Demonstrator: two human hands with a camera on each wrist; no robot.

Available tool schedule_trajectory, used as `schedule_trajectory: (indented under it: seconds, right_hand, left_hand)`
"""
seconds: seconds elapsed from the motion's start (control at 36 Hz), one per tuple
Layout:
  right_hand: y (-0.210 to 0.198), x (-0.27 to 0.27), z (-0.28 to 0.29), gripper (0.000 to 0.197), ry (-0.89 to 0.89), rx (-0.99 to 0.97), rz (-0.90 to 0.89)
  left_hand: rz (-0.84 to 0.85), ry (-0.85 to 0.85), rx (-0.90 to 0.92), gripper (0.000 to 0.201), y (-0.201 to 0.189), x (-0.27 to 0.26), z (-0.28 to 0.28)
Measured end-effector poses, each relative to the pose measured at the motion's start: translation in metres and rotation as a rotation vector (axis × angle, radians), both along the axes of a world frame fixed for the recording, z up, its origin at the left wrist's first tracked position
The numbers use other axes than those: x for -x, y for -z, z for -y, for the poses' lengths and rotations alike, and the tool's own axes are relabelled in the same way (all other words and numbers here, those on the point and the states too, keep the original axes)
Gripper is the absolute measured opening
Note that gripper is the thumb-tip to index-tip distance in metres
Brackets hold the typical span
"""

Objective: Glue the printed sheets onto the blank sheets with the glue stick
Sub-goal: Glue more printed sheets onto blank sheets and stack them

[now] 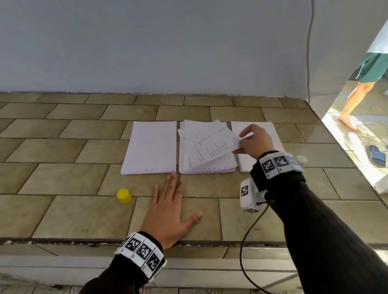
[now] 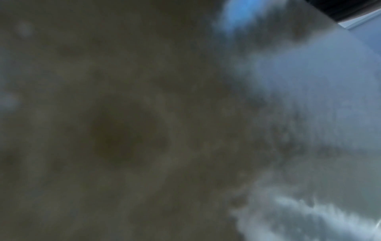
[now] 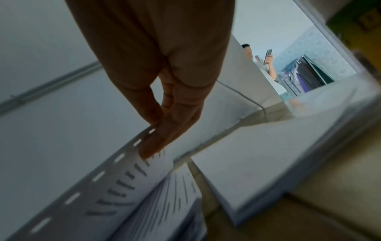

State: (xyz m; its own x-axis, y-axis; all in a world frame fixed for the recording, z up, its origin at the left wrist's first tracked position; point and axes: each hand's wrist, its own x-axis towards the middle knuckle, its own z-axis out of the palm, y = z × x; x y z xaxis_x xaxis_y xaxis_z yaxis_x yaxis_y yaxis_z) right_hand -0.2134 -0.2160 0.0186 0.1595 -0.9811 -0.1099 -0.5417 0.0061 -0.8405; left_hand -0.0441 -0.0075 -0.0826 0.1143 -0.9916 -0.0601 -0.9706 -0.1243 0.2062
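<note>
The right hand [image 1: 255,141] is pinching the top printed sheet [image 1: 211,145] by its edge, peeling it off the pile underneath; the left hand [image 1: 169,218] is lying flat, fingers spread, probably bracing.

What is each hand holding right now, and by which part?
The right hand pinches the top printed sheet of the middle stack at its right edge, lifting that side. The left hand holds nothing; it lies flat on the tiled counter.
</note>
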Motion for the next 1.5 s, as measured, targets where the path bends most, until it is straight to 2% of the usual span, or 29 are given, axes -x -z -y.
schedule_trajectory:
  seconds: [0.11,0.19,0.31,0.53,0.75,0.86,0.97,1.08,1.14,1.25,1.39,1.5]
  right_hand:
    - [0.023,-0.011,0.002,0.007,0.011,0.014,-0.102]
    - [0.036,-0.016,0.001,0.02,-0.009,0.072,-0.246]
    - [0.043,-0.021,-0.003,0.02,-0.044,0.078,-0.322]
    - [0.05,-0.02,0.006,0.015,-0.028,0.049,-0.37]
    - [0.05,-0.031,0.0,0.022,-0.175,0.056,-0.571]
    - [0.047,-0.032,-0.006,0.027,-0.188,0.056,-0.659]
    - [0.04,-0.024,-0.015,0.021,-0.215,0.121,-0.587]
    - [0.024,-0.013,-0.037,0.017,-0.23,0.29,-0.371]
    - [0.013,-0.006,-0.049,0.016,-0.223,0.388,-0.284]
    - [-0.006,0.016,-0.068,0.013,-0.189,0.598,-0.143]
    - [-0.017,0.051,-0.078,0.023,-0.098,0.825,-0.097]
    - [-0.009,0.075,-0.072,0.047,0.084,0.833,-0.137]
  left_hand:
    - [-0.006,0.0,0.016,0.107,0.001,0.0,-0.001]
    - [-0.005,0.0,0.022,0.104,0.002,0.0,-0.002]
    - [-0.006,0.001,0.028,0.107,0.001,-0.001,-0.002]
    - [0.01,-0.003,0.008,0.109,-0.001,0.0,-0.002]
    - [-0.019,-0.007,0.001,0.105,0.0,-0.003,-0.001]
    - [-0.138,-0.016,0.028,0.115,-0.01,-0.003,-0.001]
    - [-0.307,-0.076,0.129,0.111,-0.037,-0.008,0.0]
    - [-0.361,-0.118,0.169,0.072,-0.076,-0.02,0.009]
    - [-0.326,-0.149,0.168,0.065,-0.093,-0.03,0.017]
    - [-0.201,-0.259,0.088,0.066,-0.107,-0.055,0.042]
    - [0.026,-0.42,-0.111,0.072,-0.084,-0.086,0.076]
    - [0.122,-0.455,-0.232,0.079,-0.06,-0.094,0.092]
